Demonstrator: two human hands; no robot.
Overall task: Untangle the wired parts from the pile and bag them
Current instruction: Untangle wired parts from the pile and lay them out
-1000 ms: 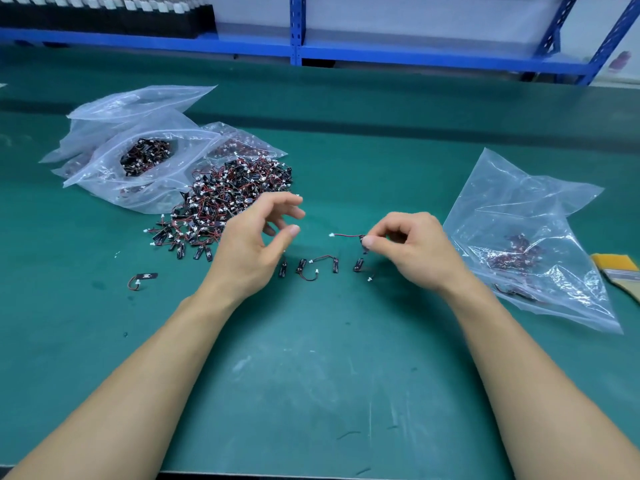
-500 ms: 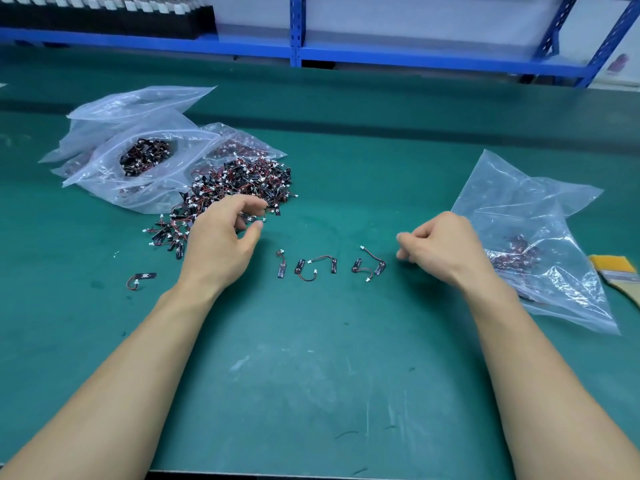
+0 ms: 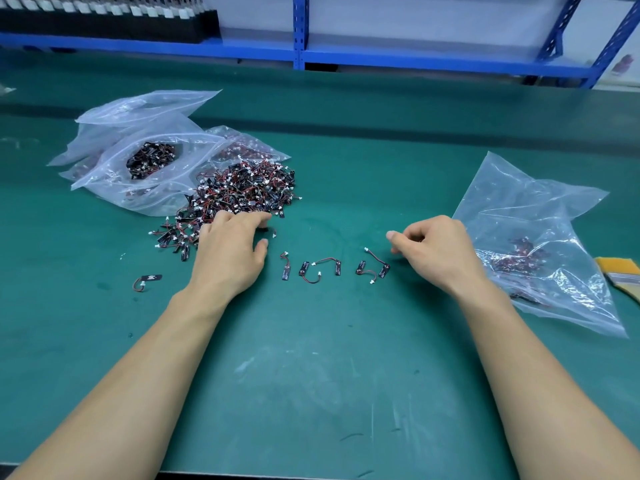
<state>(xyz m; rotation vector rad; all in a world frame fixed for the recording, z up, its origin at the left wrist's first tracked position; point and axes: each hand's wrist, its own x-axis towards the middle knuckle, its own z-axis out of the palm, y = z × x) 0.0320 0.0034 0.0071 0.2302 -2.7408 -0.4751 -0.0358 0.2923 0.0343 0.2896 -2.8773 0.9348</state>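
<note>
A tangled pile of small black wired parts [image 3: 242, 192] with red wires and white plugs lies on the green mat, left of centre. My left hand [image 3: 232, 247] rests at the pile's near edge, fingers stretched onto it and thumb apart. Several separated wired parts [image 3: 337, 266] lie in a row between my hands. To the right of that row, my right hand [image 3: 433, 251] hovers with fingers curled and nothing visible in them. A clear plastic bag [image 3: 533, 216] holding a few parts lies just right of this hand.
Clear bags [image 3: 145, 161] with more parts lie behind the pile at the left. One lone part [image 3: 149, 280] sits left of my left wrist. A yellow brush [image 3: 620, 275] pokes in at the right edge. A blue shelf frame [image 3: 301, 53] runs along the back.
My right hand laid its wired part down at the right end of the row and drew back to the right. My left hand moved from mid-air down to the pile's near edge.
</note>
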